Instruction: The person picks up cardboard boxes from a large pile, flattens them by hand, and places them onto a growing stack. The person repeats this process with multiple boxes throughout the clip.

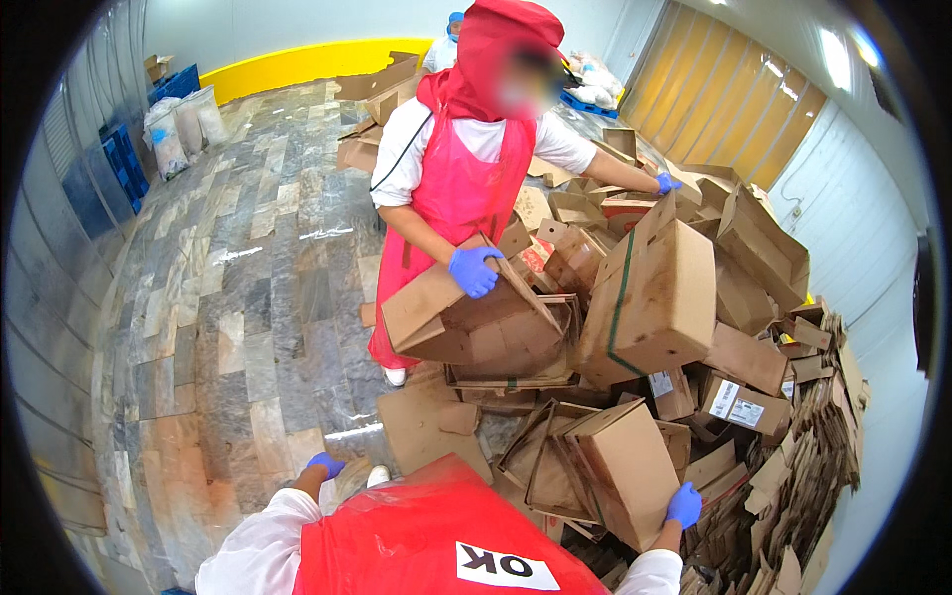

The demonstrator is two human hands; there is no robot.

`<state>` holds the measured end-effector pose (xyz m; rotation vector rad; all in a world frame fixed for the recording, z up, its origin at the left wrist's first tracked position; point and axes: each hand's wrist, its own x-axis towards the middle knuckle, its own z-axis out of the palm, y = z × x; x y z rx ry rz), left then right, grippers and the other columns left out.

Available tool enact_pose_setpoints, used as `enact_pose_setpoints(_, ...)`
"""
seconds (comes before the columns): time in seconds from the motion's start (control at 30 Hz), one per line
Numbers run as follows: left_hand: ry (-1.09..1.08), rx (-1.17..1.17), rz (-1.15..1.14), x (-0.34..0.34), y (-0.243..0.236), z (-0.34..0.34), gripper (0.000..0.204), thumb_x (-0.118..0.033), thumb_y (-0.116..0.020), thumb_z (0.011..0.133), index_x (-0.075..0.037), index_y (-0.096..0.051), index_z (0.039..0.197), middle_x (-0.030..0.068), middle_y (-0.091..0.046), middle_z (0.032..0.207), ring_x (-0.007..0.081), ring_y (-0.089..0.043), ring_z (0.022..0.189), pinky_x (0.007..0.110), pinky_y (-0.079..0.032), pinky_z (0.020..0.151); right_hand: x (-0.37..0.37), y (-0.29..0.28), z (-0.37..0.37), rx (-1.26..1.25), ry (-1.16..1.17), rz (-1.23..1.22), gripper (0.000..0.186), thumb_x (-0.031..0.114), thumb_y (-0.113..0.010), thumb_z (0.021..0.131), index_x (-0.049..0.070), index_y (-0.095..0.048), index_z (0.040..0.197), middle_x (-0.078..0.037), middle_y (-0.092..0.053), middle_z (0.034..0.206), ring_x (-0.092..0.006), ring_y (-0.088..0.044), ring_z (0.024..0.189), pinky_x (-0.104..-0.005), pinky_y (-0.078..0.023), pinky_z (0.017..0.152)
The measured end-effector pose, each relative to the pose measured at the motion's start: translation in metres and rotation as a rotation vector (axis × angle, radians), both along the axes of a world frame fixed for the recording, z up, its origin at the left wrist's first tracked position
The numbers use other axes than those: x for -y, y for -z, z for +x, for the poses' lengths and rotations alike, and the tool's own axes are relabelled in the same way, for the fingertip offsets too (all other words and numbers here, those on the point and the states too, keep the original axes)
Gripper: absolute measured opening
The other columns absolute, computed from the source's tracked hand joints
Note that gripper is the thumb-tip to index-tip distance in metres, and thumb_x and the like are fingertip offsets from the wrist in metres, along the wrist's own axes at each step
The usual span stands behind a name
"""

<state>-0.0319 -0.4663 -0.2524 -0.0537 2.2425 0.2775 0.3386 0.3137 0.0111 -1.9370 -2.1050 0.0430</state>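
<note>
Red apron [426,521] with a white, black-lettered label occupies the foreground, at the lower edge of the view. Right hand [684,505], in a blue glove, is positioned against the right edge of a brown carton [630,466]. Whether its fingers pinch the cardboard cannot be determined. This carton sits tilted, forward and to the right of the apron, adjoining other opened cartons in the pile. Left hand [324,465], also gloved, is located over the tiled floor [238,327], well apart from the carton; its finger state cannot be determined.

Across the pile, a co-worker [471,164] in a pink-red apron has one gloved hand on an open carton [426,312] and extends the other arm over further boxes. Between both persons stands a large carton [664,293] with a green strap. Flattened cardboard [783,496] is stacked at the right.
</note>
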Motion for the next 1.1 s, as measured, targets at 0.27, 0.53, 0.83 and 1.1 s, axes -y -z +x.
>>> enact_pose_setpoints(0.27, -0.007, -0.094, 0.073, -0.009, 0.004, -0.007, 0.082, -0.061, -0.060, 0.092, 0.003, -0.061, 0.142, 0.0274, -0.058, 0.148, 0.0404, -0.058, 0.137, 0.044, -0.046, 0.115, -0.003, 0.000, -0.005, 0.006, -0.009, -0.012, 0.062, 0.047, -0.041, 0.101, -0.003, -0.078, 0.101, -0.028, -0.074, 0.110, -0.0487, -0.070, 0.098, -0.0571, -0.053, 0.088)
enact_pose_setpoints(0.53, 0.008, -0.067, 0.132, -0.031, -0.011, -0.016, 0.083, -0.061, -0.058, 0.093, 0.001, -0.056, 0.149, 0.0251, -0.051, 0.156, 0.0383, -0.049, 0.146, 0.044, -0.040, 0.121, 0.004, -0.003, -0.007, 0.003, -0.011, 0.022, 0.063, 0.048, -0.041, 0.101, -0.003, -0.079, 0.101, -0.027, -0.074, 0.109, -0.0482, -0.070, 0.097, -0.0571, -0.053, 0.087)
enact_pose_setpoints(0.83, 0.068, -0.118, 0.106, -0.018, 0.004, -0.010, 0.080, -0.063, -0.057, 0.094, 0.002, -0.064, 0.140, 0.0255, -0.061, 0.145, 0.0396, -0.059, 0.136, 0.045, -0.046, 0.115, -0.002, -0.001, -0.001, -0.016, 0.001, 0.018, 0.060, 0.046, -0.042, 0.101, -0.002, -0.079, 0.099, -0.027, -0.074, 0.107, -0.0479, -0.071, 0.095, -0.0572, -0.053, 0.085)
enact_pose_setpoints(1.1, 0.049, -0.099, 0.101, -0.020, -0.001, -0.009, 0.080, -0.062, -0.057, 0.095, 0.003, -0.064, 0.140, 0.0247, -0.061, 0.146, 0.0397, -0.058, 0.137, 0.044, -0.045, 0.115, 0.003, -0.007, -0.004, -0.025, -0.002, 0.027, 0.060, 0.046, -0.042, 0.101, -0.002, -0.078, 0.100, -0.027, -0.074, 0.106, -0.0488, -0.070, 0.095, -0.0573, -0.053, 0.085)
